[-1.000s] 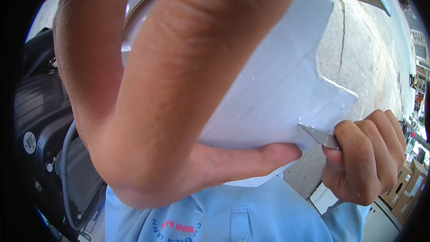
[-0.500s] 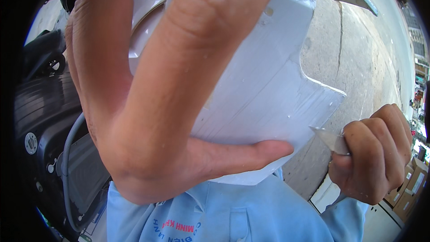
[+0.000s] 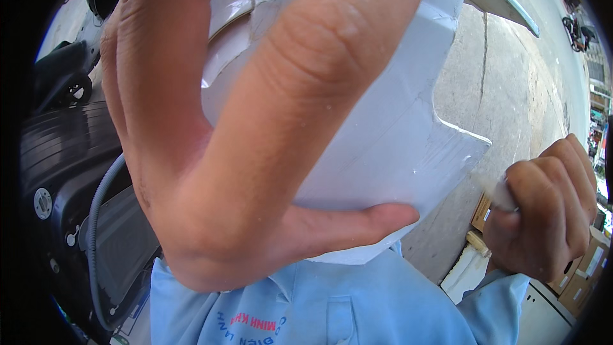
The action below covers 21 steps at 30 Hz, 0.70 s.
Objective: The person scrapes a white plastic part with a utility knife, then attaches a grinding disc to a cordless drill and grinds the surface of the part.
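A pale white-grey plastic panel [image 3: 377, 153] with cut-out edges and fine scratches fills the middle, held up close in front of me. My left hand [image 3: 236, 160] grips it, thumb pressed flat along the near lower edge and the other fingers spread over its far side, their tips out of view. Just off the panel's right corner, my right hand [image 3: 546, 211] is closed around a small pointed blade [image 3: 503, 195]. The blade is smeared by motion and apart from the panel's edge; any handle is hidden in the fist.
A black plastic machine body [image 3: 70, 166] stands at left, with a grey corrugated hose [image 3: 94, 230] along it. Cardboard boxes [image 3: 587, 265] are stacked at lower right beside a pale cabinet [image 3: 543, 313]. Cracked concrete ground [image 3: 472, 76] lies beyond the panel.
My right hand has moved slightly right and up, taking the blade farther from the panel's edge. My left hand's upper fingers and the panel's far part have shifted a little right.
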### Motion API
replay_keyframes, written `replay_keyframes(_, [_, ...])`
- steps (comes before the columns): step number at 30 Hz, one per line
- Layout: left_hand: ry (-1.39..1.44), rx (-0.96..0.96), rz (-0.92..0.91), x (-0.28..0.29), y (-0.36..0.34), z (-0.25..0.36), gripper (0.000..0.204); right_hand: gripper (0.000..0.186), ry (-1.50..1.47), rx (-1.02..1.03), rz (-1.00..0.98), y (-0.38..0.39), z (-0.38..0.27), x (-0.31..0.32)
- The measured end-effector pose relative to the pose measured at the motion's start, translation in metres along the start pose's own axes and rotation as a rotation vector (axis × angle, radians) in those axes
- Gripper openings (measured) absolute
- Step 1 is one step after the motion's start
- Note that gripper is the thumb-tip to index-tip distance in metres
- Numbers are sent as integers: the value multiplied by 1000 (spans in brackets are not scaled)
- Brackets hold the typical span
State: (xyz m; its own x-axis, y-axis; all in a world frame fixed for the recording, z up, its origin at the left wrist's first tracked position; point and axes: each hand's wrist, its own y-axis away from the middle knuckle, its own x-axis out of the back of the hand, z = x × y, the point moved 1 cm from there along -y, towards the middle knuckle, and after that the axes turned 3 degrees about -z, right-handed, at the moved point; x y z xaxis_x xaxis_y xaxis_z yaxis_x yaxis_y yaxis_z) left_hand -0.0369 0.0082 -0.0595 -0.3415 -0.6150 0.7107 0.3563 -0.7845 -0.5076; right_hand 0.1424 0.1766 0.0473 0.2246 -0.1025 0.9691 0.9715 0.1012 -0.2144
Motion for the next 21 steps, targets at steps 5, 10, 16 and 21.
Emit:
replay_keyframes(5, [7,-10,-4,-2,-1,0,41,28,51,-24,16,-3,-2,-1])
replay_keyframes(10, [2,-7,-9,0,-4,1,41,38,28,47,-100,-6,-8,-1])
replay_keyframes(16, [-7,0,-4,0,-4,1,42,34,-1,47,-106,-6,-6,4])
replay_keyframes(21, [-6,-2,7,-2,-4,4,42,37,97,-272,74,1,-7,-7])
